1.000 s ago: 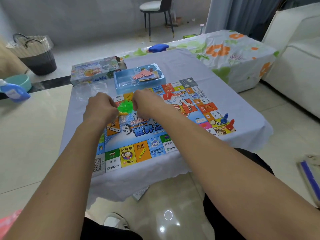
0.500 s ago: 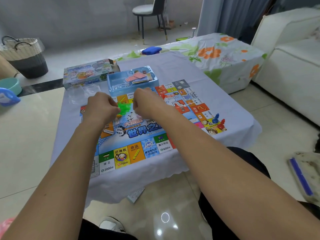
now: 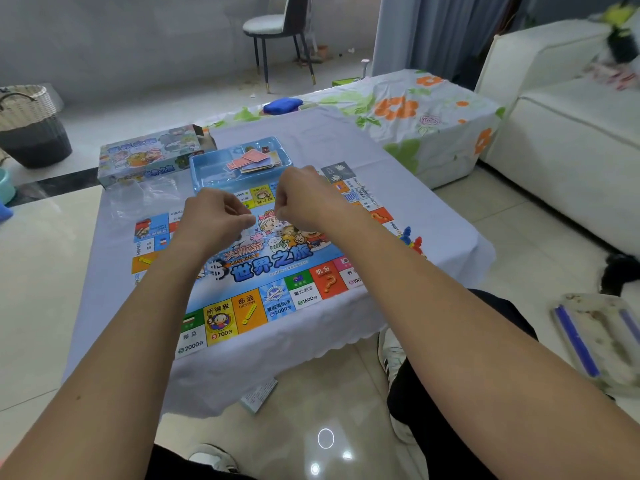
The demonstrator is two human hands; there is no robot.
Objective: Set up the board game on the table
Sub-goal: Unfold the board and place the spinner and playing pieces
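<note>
Hovering over the middle of the game board [image 3: 263, 271], itself lying flat on the clothed table [image 3: 346, 140]. Left hand [image 3: 211, 220] and right hand [image 3: 304, 199] curling, fingertips pinching close together, contents too small to tell. Probably handling something light and thin, best pinched by its edges.

Soft daylight, floor [image 3: 325, 438] glare, wide-angle edge warp, slight blur
</note>
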